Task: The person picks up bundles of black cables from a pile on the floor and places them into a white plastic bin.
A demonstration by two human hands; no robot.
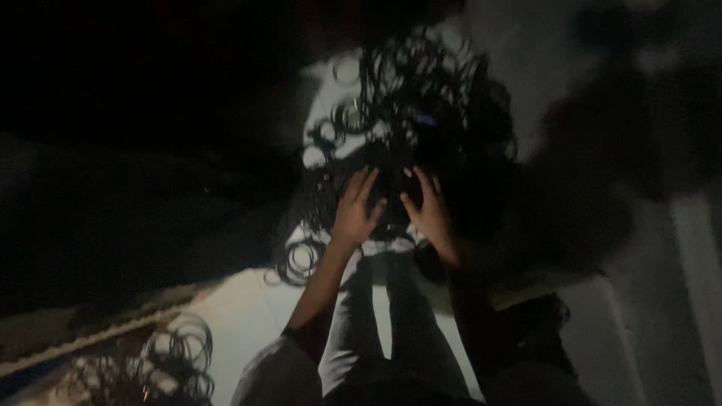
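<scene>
Both hands spread over a tangled heap of thin black rings in very poor light.

Left hand [355,212] and right hand [429,210] rest fingers splayed, gripping nothing, on the ring pile [421,113] lying on the pale floor [241,316]; the rings are likely to snag, and loose ones [301,259] may go unnoticed in the dark.

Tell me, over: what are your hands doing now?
Left hand and right hand spread, fingers open, on heap of thin black rings. Loose rings scattered around. Dim light.

Ring heap [421,113] ahead; bare floor [241,316] btm-left.
</scene>
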